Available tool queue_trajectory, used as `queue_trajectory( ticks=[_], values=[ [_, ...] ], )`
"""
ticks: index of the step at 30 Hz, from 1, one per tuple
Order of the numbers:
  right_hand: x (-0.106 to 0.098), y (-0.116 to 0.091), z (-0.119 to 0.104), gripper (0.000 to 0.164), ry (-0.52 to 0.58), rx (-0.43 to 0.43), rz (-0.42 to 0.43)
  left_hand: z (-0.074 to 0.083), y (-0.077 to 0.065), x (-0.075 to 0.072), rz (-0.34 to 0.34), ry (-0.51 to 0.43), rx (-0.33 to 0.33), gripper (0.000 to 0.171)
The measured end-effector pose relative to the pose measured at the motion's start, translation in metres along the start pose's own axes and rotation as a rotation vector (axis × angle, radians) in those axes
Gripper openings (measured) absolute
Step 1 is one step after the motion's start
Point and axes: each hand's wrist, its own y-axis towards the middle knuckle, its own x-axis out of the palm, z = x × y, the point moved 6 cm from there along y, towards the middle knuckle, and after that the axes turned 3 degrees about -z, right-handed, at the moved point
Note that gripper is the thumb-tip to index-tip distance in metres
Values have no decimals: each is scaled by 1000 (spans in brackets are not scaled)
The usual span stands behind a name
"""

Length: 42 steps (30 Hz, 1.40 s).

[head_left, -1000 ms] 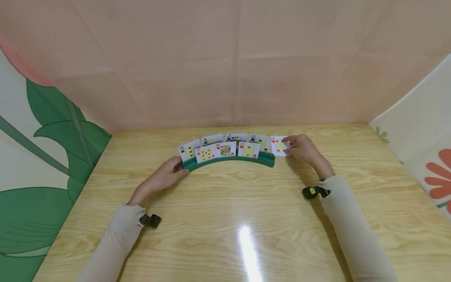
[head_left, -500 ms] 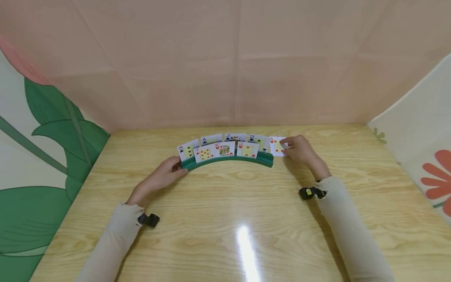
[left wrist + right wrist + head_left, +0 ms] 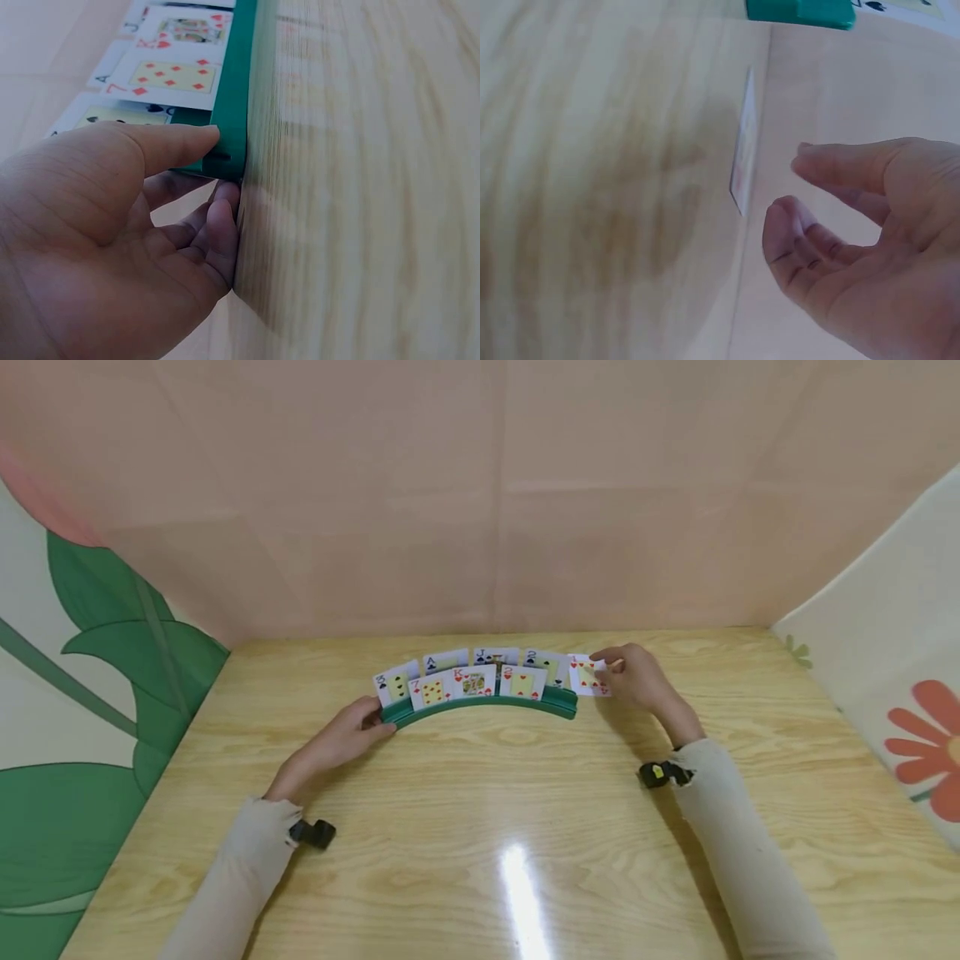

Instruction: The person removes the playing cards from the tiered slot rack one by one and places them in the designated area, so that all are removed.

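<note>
A curved green card holder [image 3: 491,700] stands on the table with two rows of playing cards in it. The front row shows the seven of diamonds [image 3: 431,692], the king of hearts [image 3: 474,681] and the two of hearts [image 3: 522,682]; spades stand behind. My left hand [image 3: 348,735] pinches the holder's left end, thumb on the front side and fingers behind. Just past the right end, a loose hearts card [image 3: 587,675] lies face up on the table, its number too small to read. Over it hovers my right hand [image 3: 870,247], thumb and fingers apart, holding nothing.
The wooden table [image 3: 420,860] reaches back to a pink cloth wall [image 3: 495,502]. Printed side panels stand at left [image 3: 75,693] and right [image 3: 907,635]. A dark wrist camera [image 3: 313,834] sits on the left arm and another camera [image 3: 655,774] on the right.
The head view has shifted slightly, carrying everything a little to the left. Relative to one another, the hands, the holder and the loose card keep nearly the same places.
</note>
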Motion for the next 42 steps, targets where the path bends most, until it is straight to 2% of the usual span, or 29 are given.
queue_trajectory(
  ticks=[6,12,17,26,33,42],
  values=[
    [-13,-3,-14,26,9,-76,84,3,2,-1,-4,9,-4,40],
    [-23,-6,-37,23,52,-150,173,3,2,-3,-4,12,4,40],
    [-30,-10,-57,23,62,-196,211,2,1,-2,-7,9,8,41],
    [-32,-20,-84,22,-18,-232,253,-6,2,-2,2,31,-9,41],
    [-34,-28,-103,22,-25,-272,270,-4,1,-2,0,12,-1,42],
    [-33,-40,-134,22,-36,-384,290,-4,2,-1,0,10,1,43]
  ],
)
